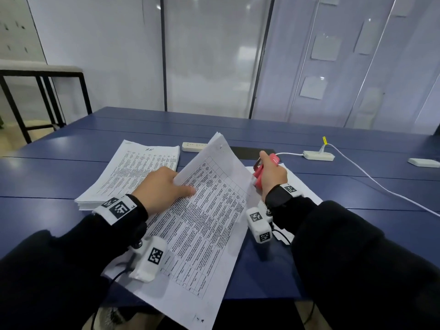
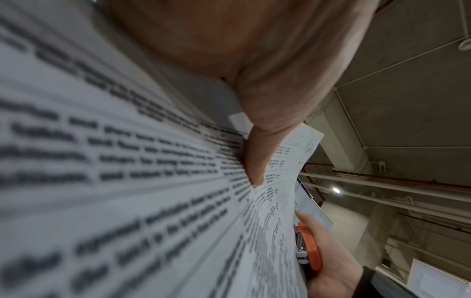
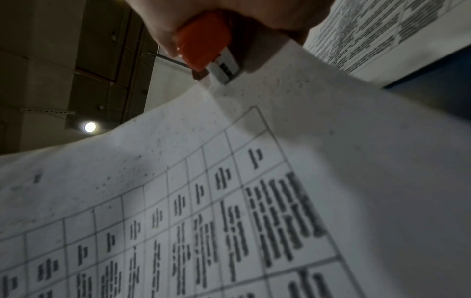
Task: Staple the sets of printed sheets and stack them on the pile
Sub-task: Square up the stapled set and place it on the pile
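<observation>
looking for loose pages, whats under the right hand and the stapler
A white sheet lies flat on the blue table beneath the right hand gripping the red stapler. The hand, sleeve and lifted set of sheets cover most of it, so any print or further pages stay hidden.

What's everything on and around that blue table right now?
sheet set: one, white printed, tilted up mid-table, held
pile: one, white printed, left on table
stapler: one, red, in right hand
loose sheet: one, white, under right hand
power strips: about three, white, far side
cable: one, white, right
table: one, blue
bench: one, black frame, far left
left hand: grips sheet set
right hand: grips stapler
</observation>
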`<control>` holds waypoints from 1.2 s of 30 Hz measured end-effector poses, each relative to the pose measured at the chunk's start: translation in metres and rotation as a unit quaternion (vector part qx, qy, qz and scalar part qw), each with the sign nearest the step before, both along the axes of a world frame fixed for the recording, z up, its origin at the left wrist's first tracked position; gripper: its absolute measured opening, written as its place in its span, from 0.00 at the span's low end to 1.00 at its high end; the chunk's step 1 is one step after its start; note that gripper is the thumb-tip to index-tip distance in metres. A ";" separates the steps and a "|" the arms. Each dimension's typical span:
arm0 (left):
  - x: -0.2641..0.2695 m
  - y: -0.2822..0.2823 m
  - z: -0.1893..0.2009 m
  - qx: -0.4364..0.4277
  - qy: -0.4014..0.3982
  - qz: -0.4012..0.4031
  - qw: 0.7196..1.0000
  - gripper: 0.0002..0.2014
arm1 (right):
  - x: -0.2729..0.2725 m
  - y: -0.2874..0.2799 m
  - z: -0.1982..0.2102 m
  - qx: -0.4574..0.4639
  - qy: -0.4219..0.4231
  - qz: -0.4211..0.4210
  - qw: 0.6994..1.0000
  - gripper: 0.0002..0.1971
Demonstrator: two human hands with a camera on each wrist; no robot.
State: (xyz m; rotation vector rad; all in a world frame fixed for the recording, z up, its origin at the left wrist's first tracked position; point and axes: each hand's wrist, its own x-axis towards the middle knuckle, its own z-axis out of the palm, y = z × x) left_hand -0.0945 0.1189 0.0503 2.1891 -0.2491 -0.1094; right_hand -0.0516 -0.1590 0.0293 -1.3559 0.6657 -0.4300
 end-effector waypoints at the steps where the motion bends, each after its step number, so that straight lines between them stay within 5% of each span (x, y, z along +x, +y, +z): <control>1: 0.000 0.000 0.001 0.004 -0.001 0.004 1.000 0.15 | 0.000 0.000 0.000 -0.005 0.001 -0.002 1.000 0.22; 14: -0.001 0.003 0.001 0.021 -0.014 0.008 1.000 0.14 | 0.013 0.007 -0.009 -0.027 -0.036 -0.022 0.999 0.20; 23: 0.004 0.016 -0.001 0.010 0.001 0.019 1.000 0.11 | 0.006 -0.006 0.001 0.061 -0.001 0.078 0.995 0.10; 28: 0.010 0.028 -0.012 -0.043 0.044 0.013 0.998 0.10 | 0.005 -0.035 -0.004 -0.058 0.083 0.145 0.984 0.19; 30: 0.013 0.034 -0.020 -0.091 0.072 0.016 0.993 0.12 | 0.002 -0.049 -0.005 -0.205 0.145 0.197 0.948 0.19; 33: 0.014 0.037 -0.031 -0.187 0.106 0.025 0.976 0.12 | -0.007 -0.063 -0.003 -0.449 0.239 0.240 0.827 0.20; 34: 0.013 0.036 -0.034 -0.207 0.113 0.028 0.971 0.12 | -0.007 -0.067 -0.004 -0.505 0.261 0.251 0.783 0.20; 36: 0.010 0.031 -0.040 -0.229 0.118 0.029 0.966 0.13 | -0.007 -0.073 -0.004 -0.552 0.284 0.250 0.743 0.22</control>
